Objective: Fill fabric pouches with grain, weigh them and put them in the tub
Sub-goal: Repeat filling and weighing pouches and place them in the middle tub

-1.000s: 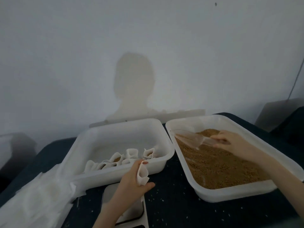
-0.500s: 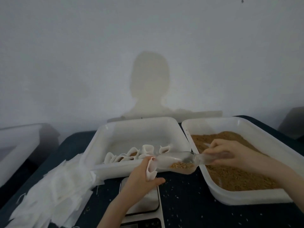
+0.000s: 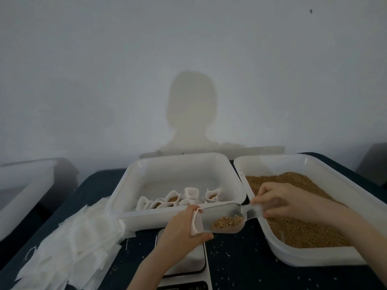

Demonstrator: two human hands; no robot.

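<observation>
1. Left hand (image 3: pixel 180 229): fingers and thumb curled round an empty white fabric pouch (image 3: pixel 195 221), holding its mouth open toward the right. The hand is above the scale (image 3: pixel 194 262), in front of the near wall of the tub.
2. Right hand (image 3: pixel 280 200): fingers pinched round the handle of a clear plastic scoop (image 3: pixel 222 218). The hand is over the grain tray's left edge.
3. Scoop: lies nearly level between the two hands, its open lip at or just inside the pouch mouth; which of the two cannot be told. A small heap of brown grain (image 3: pixel 227 222) sits in the bowl of the scoop, close to the handle end, apart from the pouch.
4. Tub (image 3: pixel 129 185): white, centre of the dark table (image 3: pixel 240 268); filled pouches (image 3: pixel 178 199) stand along its near side, grain showing in several.
5. Grain tray (image 3: pixel 314 258): white, right of the tub, rims just beside each other; holds a bed of brown grain.
6. Stack of flat empty pouches (image 3: pixel 73 248): left of the scale, touching the tub's near left corner.
7. Change over the last half second: the hands, scoop and pouch keep nearly the same arrangement, the grain remaining in the scoop; a second ago the scoop was over the grain tray, well apart from the pouch.
</observation>
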